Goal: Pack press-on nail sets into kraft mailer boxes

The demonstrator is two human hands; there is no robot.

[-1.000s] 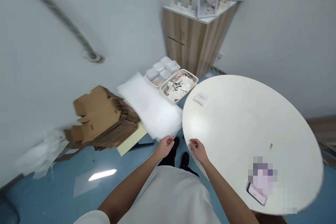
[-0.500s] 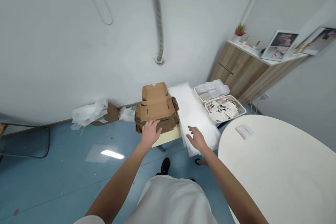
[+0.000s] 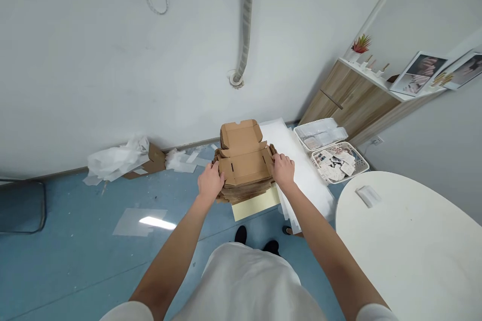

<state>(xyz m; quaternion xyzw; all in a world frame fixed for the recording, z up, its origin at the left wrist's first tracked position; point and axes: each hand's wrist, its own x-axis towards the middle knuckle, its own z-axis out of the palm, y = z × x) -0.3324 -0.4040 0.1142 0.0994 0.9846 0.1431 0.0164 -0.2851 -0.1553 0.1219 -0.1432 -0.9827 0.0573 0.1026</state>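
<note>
Left hand [image 3: 211, 181] and right hand [image 3: 283, 169] pinch opposite side edges of the cardboard stack [image 3: 246, 163] — fingers curled. White sheets [image 3: 307, 170] lie just beside it, to the right.

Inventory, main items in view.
Cartons: 1 stack, brown, centre
Board: 1, yellow, under cartons
Sheets: several, white, right of cartons
Baskets: 2, white, right of sheets
Table: 1, white, right
Packet: 1, whitish, on table
Cabinet: 1, brown, corner
Plant: 1, red-green, on cabinet
Frames: 2, white, on cabinet
Pipe: 1, grey, wall
Box: 1, brown, floor, left
Plastic: uncounted, white, floor, left
Another's shoe: 1, dark, by sheets
Own shoes: 2, black, below
Left hand: 1, cartons' left edge
Right hand: 1, cartons' right edge
</note>
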